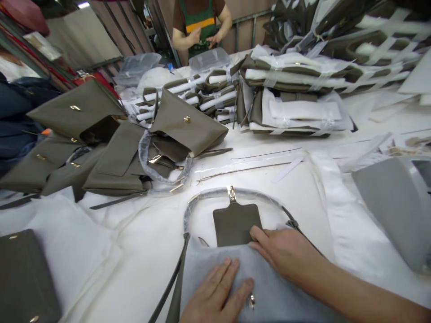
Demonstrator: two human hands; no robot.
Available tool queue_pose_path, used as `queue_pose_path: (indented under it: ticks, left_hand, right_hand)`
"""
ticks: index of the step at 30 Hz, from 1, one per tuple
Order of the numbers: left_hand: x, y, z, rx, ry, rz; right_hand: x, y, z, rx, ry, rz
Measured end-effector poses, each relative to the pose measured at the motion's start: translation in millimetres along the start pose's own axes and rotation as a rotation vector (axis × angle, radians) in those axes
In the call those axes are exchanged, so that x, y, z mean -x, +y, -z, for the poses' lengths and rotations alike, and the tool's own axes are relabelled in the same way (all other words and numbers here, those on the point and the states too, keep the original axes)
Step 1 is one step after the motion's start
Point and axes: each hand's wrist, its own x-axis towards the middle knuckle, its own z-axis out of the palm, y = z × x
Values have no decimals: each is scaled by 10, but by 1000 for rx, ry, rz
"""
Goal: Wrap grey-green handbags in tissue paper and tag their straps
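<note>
A taupe handbag lies in front of me, mostly under a sheet of grey foam wrap (215, 260). Its flap tab (235, 222) with a gold clasp sticks out past the wrap, and its handle (208, 199), wound in clear plastic, arches over the tab. My left hand (215, 294) lies flat on the foam wrap, fingers stretched out. My right hand (284, 253) rests on the wrap's top edge, fingers extended, fingertips touching the lower edge of the flap tab. Neither hand holds anything.
Several taupe handbags (111, 139) lie tumbled at the left on the white table cover (101, 242). Stacks of wrapped bags (289, 98) fill the back and right. Another bag (23, 273) sits at lower left, a grey panel (393, 206) at right. A person in a green apron (200, 22) stands at the far side.
</note>
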Motion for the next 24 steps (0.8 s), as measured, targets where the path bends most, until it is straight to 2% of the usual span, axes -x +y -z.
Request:
queue_pose_path:
  ticks: [5,8,10,13,16,18,21,24]
  left_hand:
    - [32,128,81,82,-117,61]
    - [20,173,149,156,-185,134]
    - [18,185,177,200,-197,163]
    - [21,192,195,234,-211,180]
    - [26,201,207,231,-210,177]
    - [30,208,215,226,-202,175]
    - [39,217,220,238,-184,177]
    - [52,223,220,260,-157,178]
  right_hand:
    - [10,32,75,-69,-42,-38]
    - [-45,67,197,-151,-11,-45]
    - [-170,97,277,-207,58,-65]
    - [-483,140,335,-312,143,-181]
    - [-773,135,345,-439,81,-239]
    - [-825,84,378,-480,65,-224]
    - [-606,-48,484,-541,117,-148]
    - [-155,-174,552,-587,157,112]
